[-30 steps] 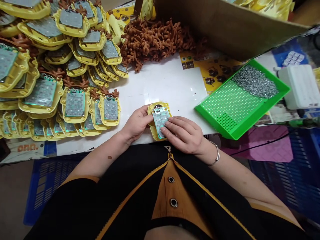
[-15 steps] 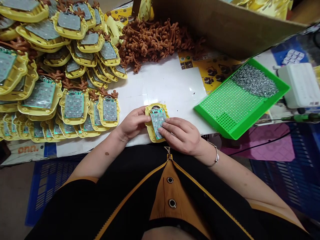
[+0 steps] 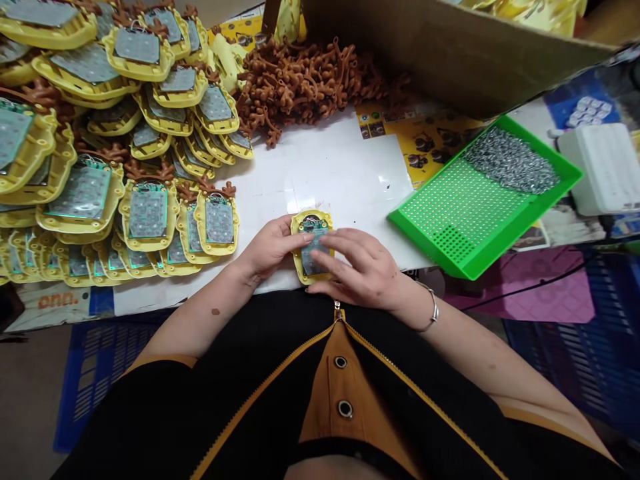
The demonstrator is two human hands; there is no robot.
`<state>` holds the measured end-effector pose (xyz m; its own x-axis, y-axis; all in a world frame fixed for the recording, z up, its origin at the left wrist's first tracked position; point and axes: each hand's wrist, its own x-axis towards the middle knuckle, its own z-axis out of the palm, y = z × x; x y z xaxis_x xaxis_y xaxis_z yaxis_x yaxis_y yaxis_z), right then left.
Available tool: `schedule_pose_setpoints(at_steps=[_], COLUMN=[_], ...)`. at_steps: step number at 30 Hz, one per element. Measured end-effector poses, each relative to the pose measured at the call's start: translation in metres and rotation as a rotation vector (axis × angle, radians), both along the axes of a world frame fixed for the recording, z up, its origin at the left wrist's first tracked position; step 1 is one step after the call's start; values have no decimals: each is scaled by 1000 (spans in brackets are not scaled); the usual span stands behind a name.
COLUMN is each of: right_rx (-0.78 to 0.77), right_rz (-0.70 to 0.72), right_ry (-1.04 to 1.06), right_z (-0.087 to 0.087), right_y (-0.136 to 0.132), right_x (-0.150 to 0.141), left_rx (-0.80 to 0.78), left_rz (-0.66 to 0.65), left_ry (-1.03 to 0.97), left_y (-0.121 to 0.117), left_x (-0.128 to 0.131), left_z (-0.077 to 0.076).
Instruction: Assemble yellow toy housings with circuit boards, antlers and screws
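Observation:
In front of my body, a yellow plastic casing (image 3: 297, 272) lies at the table's near edge, with a green circuit board (image 3: 311, 260) seated inside it. Dark wires show in the round opening at its top. My left hand (image 3: 270, 248) grips the casing's left side, its thumb laid over the board's upper left. Over the right side, my right hand (image 3: 363, 270) rests with its fingers spread, some fingertips on the board and the thumb by the lower edge. Unlike the casings at left, no brown antlers show on this one.
Stacked yellow casings with boards and brown antlers (image 3: 219, 217) fill the left. Behind lies a heap of loose brown antler pieces (image 3: 310, 80). A green tray (image 3: 470, 267) holding many screws (image 3: 510, 160) sits at right, beside a white box (image 3: 600, 170). A large cardboard box (image 3: 425, 53) stands at the back.
The circuit board has turned from tilted to nearly straight in the casing and sits further in. My right hand's fingers have spread apart, the thumb now at the casing's lower edge.

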<state>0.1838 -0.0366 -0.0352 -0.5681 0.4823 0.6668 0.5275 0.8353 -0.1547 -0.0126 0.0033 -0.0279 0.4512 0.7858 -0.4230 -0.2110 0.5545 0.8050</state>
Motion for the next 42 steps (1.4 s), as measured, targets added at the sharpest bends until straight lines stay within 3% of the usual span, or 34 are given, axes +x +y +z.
schedule_pose_setpoints(at_steps=[3,6,13,19,29,42], right_rx=[-179,-251,-143,-115,-577,-643], right_rz=[-93,-131,-212,-246,-136,-206], right_ry=[-95,-171,-85,-48,8,50], right_z=[3,3,7,-1,-5,-7], right_y=[3,6,6,1,8,12], right_x=[-2,-5,-3,9,47,40], left_rx=[69,92,-55,-66,-96,-125], left_rz=[-5,22,82,80,-3,-48], left_ry=[18,54,-94,-46,20,33], left_y=[-1,-2,-7,-12,-5,1], left_x=[1,4,20,34,55,56], left_z=[-1,0,10,7,6,7])
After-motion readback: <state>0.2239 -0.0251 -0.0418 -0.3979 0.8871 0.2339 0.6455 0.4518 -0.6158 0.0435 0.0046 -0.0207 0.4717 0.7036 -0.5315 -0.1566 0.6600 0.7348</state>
